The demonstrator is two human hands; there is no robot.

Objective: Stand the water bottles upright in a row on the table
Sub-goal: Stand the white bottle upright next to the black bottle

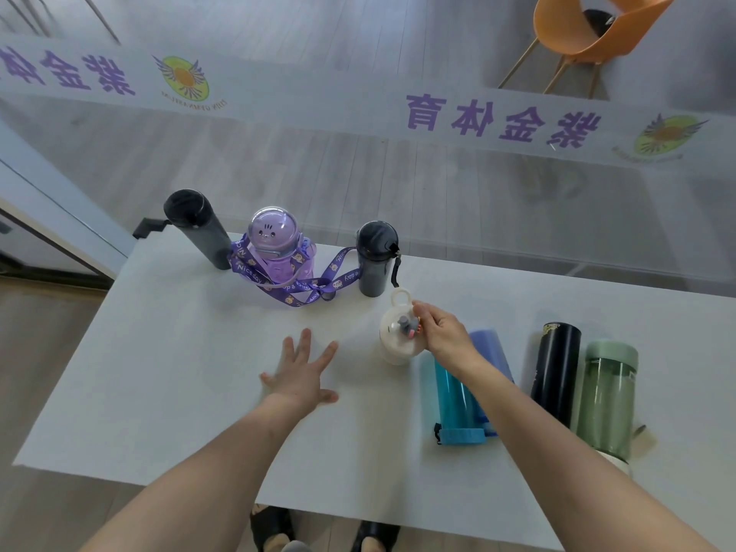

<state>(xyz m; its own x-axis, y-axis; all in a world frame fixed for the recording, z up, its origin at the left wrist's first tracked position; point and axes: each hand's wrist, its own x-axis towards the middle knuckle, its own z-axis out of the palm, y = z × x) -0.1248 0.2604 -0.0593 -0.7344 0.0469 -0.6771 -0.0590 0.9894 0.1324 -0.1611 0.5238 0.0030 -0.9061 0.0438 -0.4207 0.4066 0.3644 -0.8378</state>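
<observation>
Three bottles stand upright along the far edge of the white table [179, 392]: a tall dark grey bottle [199, 229], a purple bottle [280, 249] with a domed lid and a patterned strap, and a short dark bottle [376, 258]. My right hand [442, 332] grips the lid of a small white bottle [396, 340] that stands just in front of the short dark one. My left hand [302, 372] hovers flat over the table with fingers spread, holding nothing. To the right lie a blue bottle [456, 400], a lilac bottle [492, 348], a black bottle [555, 372] and a green bottle [607, 400].
A glass wall with purple lettering runs right behind the table's far edge. An orange chair [593, 29] stands beyond the glass. My feet in dark sandals [275, 527] show under the near edge.
</observation>
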